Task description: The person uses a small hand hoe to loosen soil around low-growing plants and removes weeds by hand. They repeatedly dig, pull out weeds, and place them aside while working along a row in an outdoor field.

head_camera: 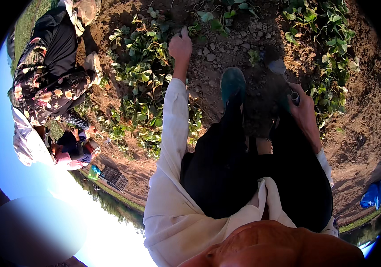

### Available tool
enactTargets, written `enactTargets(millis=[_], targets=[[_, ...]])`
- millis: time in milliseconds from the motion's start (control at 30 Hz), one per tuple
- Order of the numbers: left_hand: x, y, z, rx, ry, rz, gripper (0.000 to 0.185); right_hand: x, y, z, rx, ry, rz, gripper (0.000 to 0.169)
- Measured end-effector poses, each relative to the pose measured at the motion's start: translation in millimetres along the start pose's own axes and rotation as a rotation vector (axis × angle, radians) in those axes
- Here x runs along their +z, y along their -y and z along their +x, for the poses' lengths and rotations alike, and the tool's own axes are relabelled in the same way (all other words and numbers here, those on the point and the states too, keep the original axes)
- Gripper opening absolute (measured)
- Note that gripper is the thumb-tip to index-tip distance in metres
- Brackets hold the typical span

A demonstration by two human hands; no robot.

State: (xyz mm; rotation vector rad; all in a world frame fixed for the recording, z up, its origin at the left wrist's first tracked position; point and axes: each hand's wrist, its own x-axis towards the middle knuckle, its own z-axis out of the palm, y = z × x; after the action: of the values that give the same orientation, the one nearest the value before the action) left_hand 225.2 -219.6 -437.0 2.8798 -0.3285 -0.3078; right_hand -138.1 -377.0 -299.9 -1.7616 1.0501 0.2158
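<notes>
My left hand (180, 45) reaches forward to the edge of a row of leafy green plants (143, 66); its fingers are partly folded, and whether it pinches a stem or leaf cannot be told. My right hand (302, 103) is closed around the handle of a small hand tool (295, 97), low beside my right leg. The tool's flat metal blade (277, 66) points forward over the soil, near a small green plant (254, 57). Dark shade and blur hide part of the tool's neck. Loose clods (210, 55) lie between my two hands.
My green shoe (233, 81) stands in the furrow. Another plant row (335, 66) runs along the right. At the left a person in flowered clothing (50, 76) bends over the plants, with other people beyond. Dark crates (113, 178) and a blue bag (373, 195) lie farther off.
</notes>
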Motion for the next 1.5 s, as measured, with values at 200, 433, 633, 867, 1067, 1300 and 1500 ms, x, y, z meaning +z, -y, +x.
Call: enactTargets(millis=[200, 433, 633, 867, 1067, 1300, 1500], targets=[[-1, 5, -8, 0.109, 0.144, -0.002, 0.035, -1, 1, 1, 0.015, 0.011, 0.006, 0.032], [-42, 4, -57, 0.208, 0.157, -0.547, 0.021, -5, 17, 0, 0.044, 0.087, 0.164, 0.019], [-36, -72, -109, 0.614, 0.277, -0.67, 0.018, -5, 27, 9, 0.131, -0.035, 0.347, 0.024], [-46, -106, -155, 0.948, 0.356, -0.646, 0.02, 14, 34, 43, 0.09, -0.001, 0.326, 0.032], [-50, -101, -159, 0.9, 0.403, -0.64, 0.019, 27, 28, 38, 0.032, -0.106, 0.43, 0.033], [-51, -121, -163, 0.655, 0.667, -0.897, 0.021, 10, 12, 39, 0.037, -0.105, 0.295, 0.024], [-63, -110, -152, 0.352, 0.766, -0.934, 0.014, 23, 29, 42, -0.073, -0.109, 0.388, 0.018]])
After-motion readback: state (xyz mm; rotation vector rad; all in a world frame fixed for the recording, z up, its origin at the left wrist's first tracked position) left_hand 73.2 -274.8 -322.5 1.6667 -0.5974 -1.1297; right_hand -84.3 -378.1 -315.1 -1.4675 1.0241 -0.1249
